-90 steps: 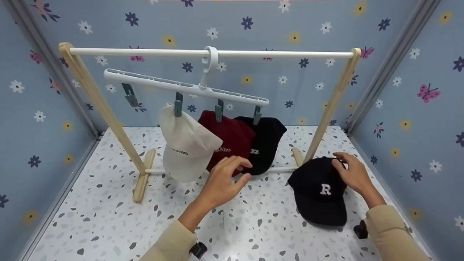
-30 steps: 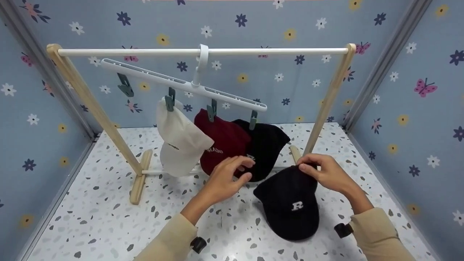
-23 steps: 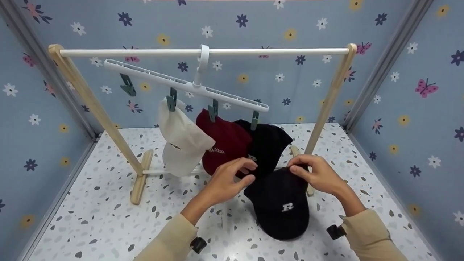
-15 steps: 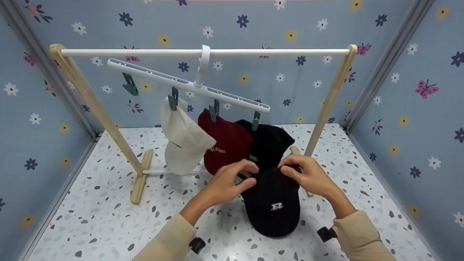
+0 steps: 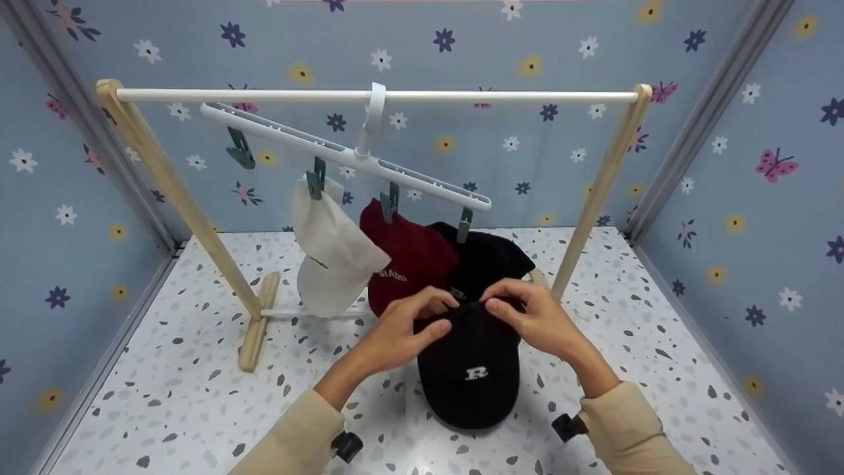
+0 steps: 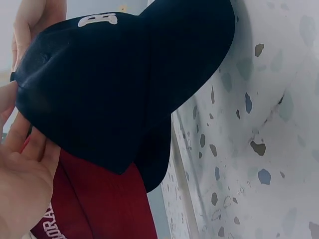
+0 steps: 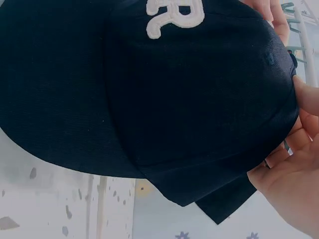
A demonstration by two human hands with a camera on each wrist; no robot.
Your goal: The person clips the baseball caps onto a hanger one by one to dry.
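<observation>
A black baseball cap [image 5: 469,356] with a white R hangs brim down between both hands, in front of the drying rack. My right hand [image 5: 537,320] pinches its crown near the top, thumb in front and fingers behind. My left hand [image 5: 399,333] holds the crown's other side, its thumb [image 6: 7,97] at the crown's edge and fingers behind the cloth. Just behind are a white cap [image 5: 336,254], a maroon cap [image 5: 412,254] and a second black cap [image 5: 494,254], each in a dark green clip of the white hanger [image 5: 283,135]. The second black cap is partly hidden.
The hanger tilts down to the right from the white rail [image 5: 514,97] of a wooden-legged rack. At its left end a green clip [image 5: 241,150] holds nothing. Flowered walls [image 5: 758,264] enclose the speckled table [image 5: 171,396].
My right hand has carried the black cap leftward from the table's right side to my left hand, which now takes hold of it. The hanger has tilted more.
</observation>
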